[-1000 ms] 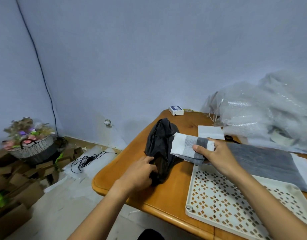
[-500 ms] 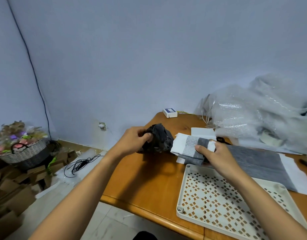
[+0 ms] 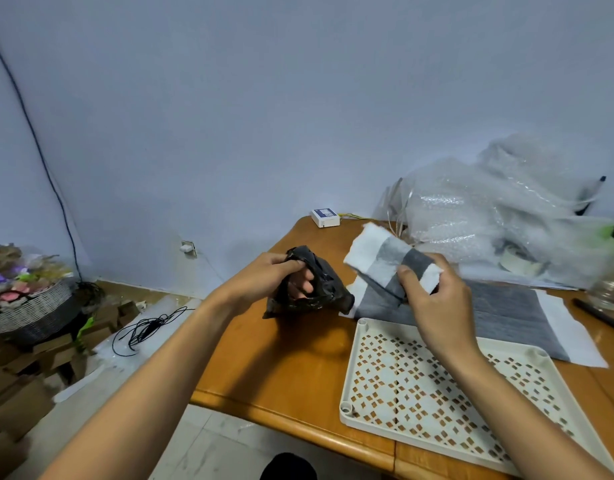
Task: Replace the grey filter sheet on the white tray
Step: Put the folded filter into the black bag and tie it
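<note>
The fingers [image 3: 300, 284] of the left hand [image 3: 264, 278] are pushed into the mouth of a crumpled black plastic bag [image 3: 314, 287], with the thumb pressed on the outside of its upper edge, so the hand pinches the bag's rim and holds it up off the wooden surface [image 3: 281, 368]. The right hand [image 3: 433, 303] is closed on a folded grey filter sheet [image 3: 392, 259]: the thumb lies across its dark grey band and the other fingers curl behind it. This folded piece, grey with white fleecy ends, is lifted and tilted, its white end pointing up and toward the bag, just beside the bag's right side but not clearly touching it.

Under and in front of the right wrist lies the white tray [image 3: 354, 386], flat on the surface near its front edge, its perforated diamond-pattern floor bare. Behind the tray a second grey filter sheet with white margins [image 3: 513, 317] is spread flat on the surface, its near edge just beside the tray's far rim.

Farther back sit a heap of clear bubble wrap [image 3: 499, 216] and a small white box [image 3: 325, 217] near the wall. A black pen [image 3: 598, 315] lies at the right edge. On the floor to the left are a wicker basket of flowers [image 3: 24, 292], cardboard pieces and a coiled black cable [image 3: 146, 329].
</note>
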Demonstrator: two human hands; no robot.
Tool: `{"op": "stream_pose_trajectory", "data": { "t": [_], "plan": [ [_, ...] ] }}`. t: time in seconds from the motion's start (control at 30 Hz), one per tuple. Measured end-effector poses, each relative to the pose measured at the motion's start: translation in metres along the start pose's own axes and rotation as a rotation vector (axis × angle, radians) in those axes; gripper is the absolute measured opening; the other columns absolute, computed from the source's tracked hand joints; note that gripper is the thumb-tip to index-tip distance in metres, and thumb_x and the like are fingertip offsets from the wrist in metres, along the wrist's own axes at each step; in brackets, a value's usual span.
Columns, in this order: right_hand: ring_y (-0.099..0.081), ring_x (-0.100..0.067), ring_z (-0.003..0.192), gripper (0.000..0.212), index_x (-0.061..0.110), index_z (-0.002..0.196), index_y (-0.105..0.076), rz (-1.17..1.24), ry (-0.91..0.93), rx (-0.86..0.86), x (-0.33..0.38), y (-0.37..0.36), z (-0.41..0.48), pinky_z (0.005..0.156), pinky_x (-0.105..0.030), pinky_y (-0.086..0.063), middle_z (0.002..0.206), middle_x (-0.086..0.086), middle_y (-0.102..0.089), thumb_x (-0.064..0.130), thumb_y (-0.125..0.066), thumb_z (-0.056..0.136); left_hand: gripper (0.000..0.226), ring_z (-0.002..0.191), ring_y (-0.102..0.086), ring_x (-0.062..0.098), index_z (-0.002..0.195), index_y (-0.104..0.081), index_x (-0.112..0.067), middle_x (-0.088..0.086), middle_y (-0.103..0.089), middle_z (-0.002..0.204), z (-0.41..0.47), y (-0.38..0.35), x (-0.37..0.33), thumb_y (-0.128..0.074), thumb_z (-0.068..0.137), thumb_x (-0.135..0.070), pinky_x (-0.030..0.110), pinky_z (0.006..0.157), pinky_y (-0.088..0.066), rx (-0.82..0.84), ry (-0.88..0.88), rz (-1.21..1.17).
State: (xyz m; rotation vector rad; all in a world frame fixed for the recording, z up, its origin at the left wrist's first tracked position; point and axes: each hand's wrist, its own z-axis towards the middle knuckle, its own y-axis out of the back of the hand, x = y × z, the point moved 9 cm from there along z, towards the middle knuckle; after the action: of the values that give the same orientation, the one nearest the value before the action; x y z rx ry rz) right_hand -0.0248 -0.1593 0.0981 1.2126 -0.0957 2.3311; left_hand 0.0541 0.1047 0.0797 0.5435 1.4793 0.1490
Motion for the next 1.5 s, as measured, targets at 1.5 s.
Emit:
{"op": "stream_pose_trajectory", "data": {
  "t": [1.5],
  "plan": [
    [-0.070,-0.032,0.094,0.049,0.004,0.120,-0.064,1.164,-0.994,0.494,-0.060,-0.143,-0.055,0.096,-0.046,-0.052,0.121,-0.020,-0.068,0.006,-0.063,0.071,0.028,0.104,-0.066,0.029,0.119,-0.064,-0.018,0.006,-0.070,0.113,-0.005,0.017,0.003,-0.059,0.100,-0.036,0.043,0.088,-0.052,-0.214,-0.160,0.501]
  ]
}}
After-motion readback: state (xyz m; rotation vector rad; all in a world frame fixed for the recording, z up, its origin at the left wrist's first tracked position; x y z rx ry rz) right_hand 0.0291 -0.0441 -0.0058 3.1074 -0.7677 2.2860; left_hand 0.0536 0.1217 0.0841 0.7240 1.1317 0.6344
